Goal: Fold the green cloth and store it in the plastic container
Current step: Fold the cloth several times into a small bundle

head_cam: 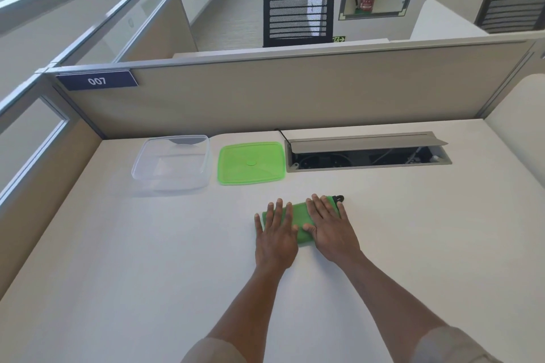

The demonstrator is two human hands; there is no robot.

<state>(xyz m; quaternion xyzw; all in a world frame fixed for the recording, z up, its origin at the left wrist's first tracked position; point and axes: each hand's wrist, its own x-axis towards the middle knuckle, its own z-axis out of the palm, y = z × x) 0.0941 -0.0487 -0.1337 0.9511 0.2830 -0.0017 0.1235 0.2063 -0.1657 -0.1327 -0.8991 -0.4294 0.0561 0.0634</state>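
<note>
Both flat, released hands, left hand (275, 233) and right hand (328, 225), press the already folded green cloth (299, 216) on the counter (147, 259); the clear plastic container (172, 163) stands empty, lid (251, 163) off.

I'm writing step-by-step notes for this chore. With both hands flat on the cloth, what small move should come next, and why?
Probably close both hands around the cloth and lift it. It already looks folded into a compact bundle under the flat left hand and right hand, while the container sits open and empty to the far left, its lid lying beside it.
</note>
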